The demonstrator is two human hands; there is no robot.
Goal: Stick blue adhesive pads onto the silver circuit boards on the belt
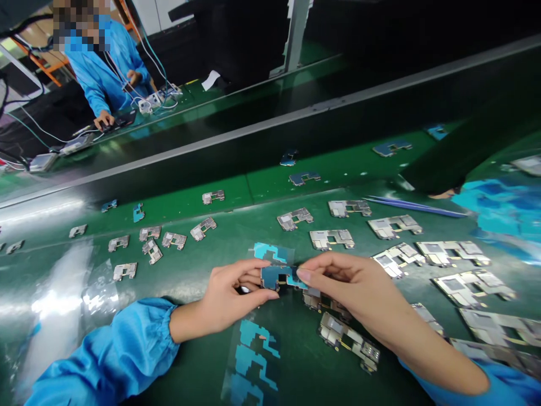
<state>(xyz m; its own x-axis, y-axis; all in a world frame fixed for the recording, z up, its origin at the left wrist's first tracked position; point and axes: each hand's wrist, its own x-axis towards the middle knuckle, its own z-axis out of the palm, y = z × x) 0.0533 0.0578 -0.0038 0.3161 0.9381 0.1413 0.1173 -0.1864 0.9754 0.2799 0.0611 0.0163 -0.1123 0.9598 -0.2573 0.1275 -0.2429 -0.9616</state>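
Note:
Between my two hands is a small circuit board [271, 277] with a dark blue face, raised above the green mat. My left hand [230, 293] pinches its left end between thumb and fingers. At the other end, my right hand [338, 277] has thumb and forefinger closed on the board's right part, where a lighter blue patch shows. Below lies a clear sheet with blue cut-out stickers [249, 361]; another blue sticker [267, 251] on clear film sits just behind the board. Under and beside my right hand rest silver circuit boards [349, 341], partly hidden.
Many silver boards [454, 252] are spread to the right, with more [125, 270] to the left. Blue tweezers [416, 207] lie at the back right near a blue plastic heap [499, 208]. Clear plastic [59, 316] lies left. Across the bench a person in blue [114, 62] handles cabled devices.

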